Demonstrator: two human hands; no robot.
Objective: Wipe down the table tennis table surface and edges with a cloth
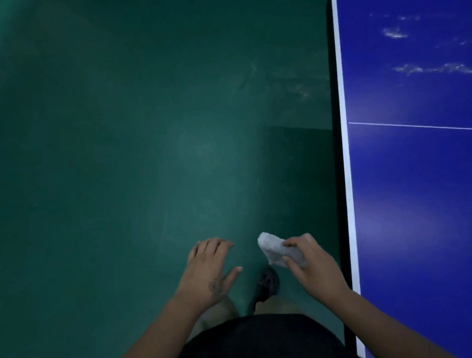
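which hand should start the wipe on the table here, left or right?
Right, probably. The right hand already grips the cloth and hangs beside the table's white edge. The left hand is open, empty and farther away.

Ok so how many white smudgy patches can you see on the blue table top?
2 main ones, both at the far end of the table: a small patch farther away, and a long streak nearer the thin white line. Fainter specks surround them; more may lie beyond the frame's right edge.
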